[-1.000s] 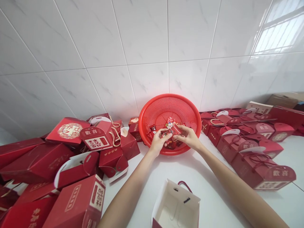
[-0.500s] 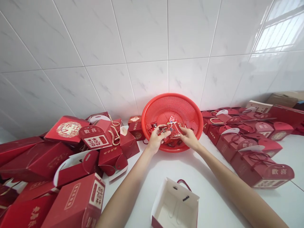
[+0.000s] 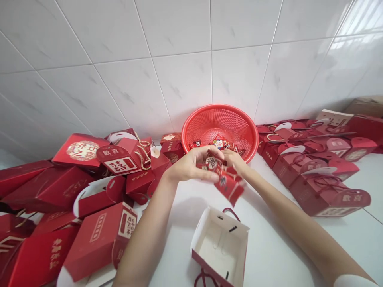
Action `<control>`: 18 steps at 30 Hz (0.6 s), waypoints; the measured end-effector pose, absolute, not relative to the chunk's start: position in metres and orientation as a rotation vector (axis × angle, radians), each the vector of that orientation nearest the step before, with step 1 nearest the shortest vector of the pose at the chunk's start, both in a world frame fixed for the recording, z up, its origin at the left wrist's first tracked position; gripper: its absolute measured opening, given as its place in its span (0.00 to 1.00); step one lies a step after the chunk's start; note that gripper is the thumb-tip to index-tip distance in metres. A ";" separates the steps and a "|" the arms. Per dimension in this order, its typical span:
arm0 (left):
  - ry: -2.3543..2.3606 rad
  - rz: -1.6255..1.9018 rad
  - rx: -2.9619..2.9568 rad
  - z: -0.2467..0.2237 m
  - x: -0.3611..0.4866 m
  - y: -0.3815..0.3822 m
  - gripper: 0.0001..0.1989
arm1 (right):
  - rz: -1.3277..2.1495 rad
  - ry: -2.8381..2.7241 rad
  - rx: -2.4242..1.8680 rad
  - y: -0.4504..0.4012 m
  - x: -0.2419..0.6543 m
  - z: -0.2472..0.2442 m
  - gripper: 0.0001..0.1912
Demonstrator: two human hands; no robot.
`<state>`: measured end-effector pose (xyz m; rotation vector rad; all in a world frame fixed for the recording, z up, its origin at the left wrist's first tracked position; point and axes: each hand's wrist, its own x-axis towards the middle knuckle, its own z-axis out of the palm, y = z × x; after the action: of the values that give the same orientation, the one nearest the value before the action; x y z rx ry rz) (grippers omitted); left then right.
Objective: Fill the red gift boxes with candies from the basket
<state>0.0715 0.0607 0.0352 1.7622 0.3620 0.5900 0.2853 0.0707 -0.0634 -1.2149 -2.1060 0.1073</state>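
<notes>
Packets (image 3: pixel 230 185): where are they seen in the head view?

They are held in the left hand (image 3: pixel 187 164), above the table (image 3: pixel 179 239), between the basket (image 3: pixel 220 118) and the open box (image 3: pixel 220 241).

How are the hands set?

The left is curled around the packets, with the thumb laid along the near side. The right hand (image 3: pixel 236 161) is partly hidden behind them, so its grip cannot be told.

What else is seen?

Wrapped sweets (image 3: pixel 221 141) are contained in the basket. Red boxes are heaped at the left (image 3: pixel 92 235) and ranged in rows at the right (image 3: pixel 314 191).
</notes>
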 end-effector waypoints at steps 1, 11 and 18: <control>0.322 0.466 1.821 0.045 0.067 0.052 0.18 | 0.065 -2.167 -1.216 0.070 0.285 -0.063 0.04; 0.188 0.008 2.263 0.082 0.051 0.000 0.11 | 0.020 -2.158 -1.241 0.070 0.288 -0.064 0.07; 0.252 -0.197 2.420 0.075 0.056 -0.005 0.18 | 0.022 -2.156 -1.259 0.070 0.288 -0.065 0.07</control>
<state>0.0558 -0.0047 0.0755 2.4198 0.2521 -0.1966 0.2877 0.0700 -0.0650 -1.2592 -2.1561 0.0218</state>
